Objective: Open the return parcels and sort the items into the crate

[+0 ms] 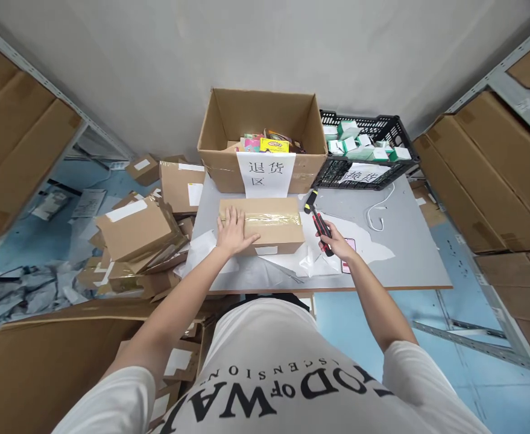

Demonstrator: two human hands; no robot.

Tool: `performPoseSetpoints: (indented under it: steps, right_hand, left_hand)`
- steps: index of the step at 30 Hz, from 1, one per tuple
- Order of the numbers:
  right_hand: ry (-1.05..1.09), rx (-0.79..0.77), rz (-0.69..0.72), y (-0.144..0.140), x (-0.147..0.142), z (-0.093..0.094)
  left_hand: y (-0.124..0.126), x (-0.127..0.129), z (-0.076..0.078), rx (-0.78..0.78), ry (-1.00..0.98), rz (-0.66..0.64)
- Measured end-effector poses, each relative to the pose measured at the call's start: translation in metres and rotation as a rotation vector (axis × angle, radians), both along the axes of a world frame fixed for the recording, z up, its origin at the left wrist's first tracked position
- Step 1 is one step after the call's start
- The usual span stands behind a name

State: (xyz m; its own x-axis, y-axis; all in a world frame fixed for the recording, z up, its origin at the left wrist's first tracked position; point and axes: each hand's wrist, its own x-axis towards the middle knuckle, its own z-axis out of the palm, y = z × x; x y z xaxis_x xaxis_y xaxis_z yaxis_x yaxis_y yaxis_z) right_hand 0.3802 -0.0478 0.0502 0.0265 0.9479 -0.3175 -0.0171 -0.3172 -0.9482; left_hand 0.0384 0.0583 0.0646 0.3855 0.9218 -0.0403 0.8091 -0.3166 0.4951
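A taped brown cardboard parcel (269, 224) lies on the grey table (404, 241) in front of me. My left hand (234, 232) rests flat on the parcel's left end, fingers spread. My right hand (340, 244) is closed around a red and black utility knife (321, 229), just right of the parcel. The knife's tip points up and left toward the parcel's right end. Crumpled white plastic wrapping (319, 259) lies under and beside the parcel. A pink phone (350, 247) lies partly hidden beneath my right hand.
A large open carton (262, 141) with a paper label holds colourful items at the table's back. A black crate (364, 150) of small white-green boxes sits to its right. A second yellow-black cutter (310, 201) and a white cable (377, 214) lie nearby. Piled parcels (138, 235) crowd the floor left.
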Motion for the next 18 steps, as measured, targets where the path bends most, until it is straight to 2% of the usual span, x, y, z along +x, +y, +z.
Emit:
performPoseSetpoints:
  steps: [4, 9, 15, 18]
  right_hand:
    - [0.027, 0.008, 0.041, -0.008, -0.003, -0.012]
    - [0.037, -0.023, 0.052, -0.006, -0.005, -0.016]
    - [0.034, -0.028, 0.076, -0.005, -0.010, -0.006]
    - [0.023, -0.047, 0.084, -0.007, -0.010, 0.000]
  left_hand:
    - [-0.007, -0.003, -0.014, 0.033, 0.108, -0.020]
    - [-0.014, -0.004, -0.015, 0.037, 0.101, -0.035]
    - [-0.018, -0.004, -0.016, 0.045, 0.070, -0.013]
    - [-0.019, -0.004, -0.016, 0.069, 0.156, -0.033]
